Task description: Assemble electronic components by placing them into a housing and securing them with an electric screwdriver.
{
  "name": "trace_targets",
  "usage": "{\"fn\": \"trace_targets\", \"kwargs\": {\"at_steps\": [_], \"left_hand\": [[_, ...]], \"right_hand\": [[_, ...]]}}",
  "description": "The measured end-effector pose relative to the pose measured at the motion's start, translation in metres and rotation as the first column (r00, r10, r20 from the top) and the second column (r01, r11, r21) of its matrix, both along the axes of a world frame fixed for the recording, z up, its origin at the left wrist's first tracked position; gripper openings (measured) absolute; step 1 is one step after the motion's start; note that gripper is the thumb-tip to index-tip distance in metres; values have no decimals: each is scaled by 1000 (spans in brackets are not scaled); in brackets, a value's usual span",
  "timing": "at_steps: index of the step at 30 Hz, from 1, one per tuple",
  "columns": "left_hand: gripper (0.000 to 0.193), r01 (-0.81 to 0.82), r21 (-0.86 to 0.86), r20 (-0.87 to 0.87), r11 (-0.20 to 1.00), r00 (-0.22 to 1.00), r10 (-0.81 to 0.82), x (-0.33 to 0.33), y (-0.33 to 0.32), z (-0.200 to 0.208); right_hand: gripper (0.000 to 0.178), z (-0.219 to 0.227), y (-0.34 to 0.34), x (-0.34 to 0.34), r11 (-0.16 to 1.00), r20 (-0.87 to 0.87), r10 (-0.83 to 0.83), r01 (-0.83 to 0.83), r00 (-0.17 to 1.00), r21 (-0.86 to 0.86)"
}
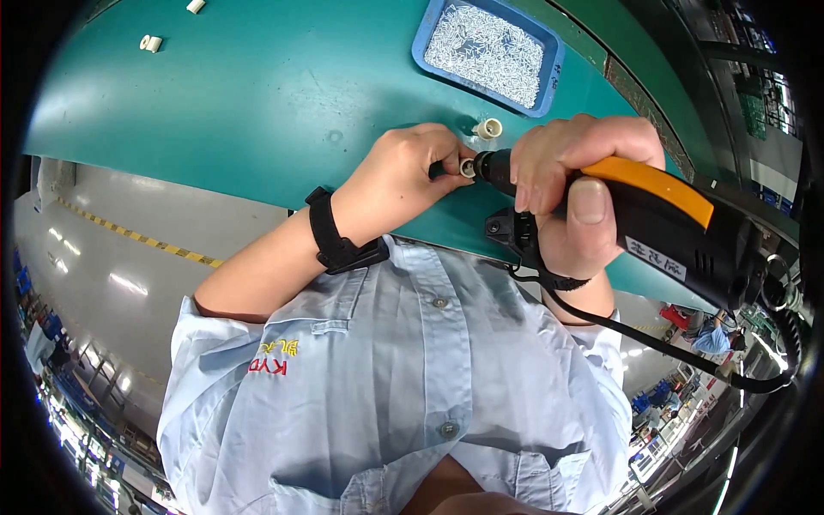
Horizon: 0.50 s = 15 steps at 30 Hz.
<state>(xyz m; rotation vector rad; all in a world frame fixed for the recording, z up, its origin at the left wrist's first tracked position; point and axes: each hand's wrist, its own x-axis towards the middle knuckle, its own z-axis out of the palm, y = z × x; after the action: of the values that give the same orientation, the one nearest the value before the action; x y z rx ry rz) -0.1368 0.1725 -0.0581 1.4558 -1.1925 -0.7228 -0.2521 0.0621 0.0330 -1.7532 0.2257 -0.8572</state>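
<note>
From where I stand, the person in the pale blue shirt leans over a green surface, both forearms brought in toward the middle. The left hand has its thumb and fingers pinched on a small cream fitting, held at the near side of the surface with its round mouth showing. The right hand is wrapped around a black power driver with an orange panel along its upper side. The driver lies roughly sideways, its dark nose pointing left and right up at the cream fitting; I cannot tell whether the tip is inside it. Just beyond the nose, a second cream fitting sits on the surface, its round opening in view. Farther back is a blue tray spread with many small, shiny metal pieces. Well off to the left lie more pale pieces, with another near the far side. A black strap circles the left wrist, and a black cable curves below the driver and loops up toward its rear end.
</note>
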Motion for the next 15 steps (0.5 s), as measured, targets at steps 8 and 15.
{"fn": "trace_targets", "kwargs": {"at_steps": [8, 15], "left_hand": [[16, -62, -28, -15, 998, 998, 62, 0, 5, -2], [17, 9, -106, 82, 994, 997, 0, 10, 9, 16]], "right_hand": [[34, 28, -5, -28, 925, 259, 327, -364, 909, 109], [34, 30, -2, -31, 918, 339, 285, -357, 897, 174]]}}
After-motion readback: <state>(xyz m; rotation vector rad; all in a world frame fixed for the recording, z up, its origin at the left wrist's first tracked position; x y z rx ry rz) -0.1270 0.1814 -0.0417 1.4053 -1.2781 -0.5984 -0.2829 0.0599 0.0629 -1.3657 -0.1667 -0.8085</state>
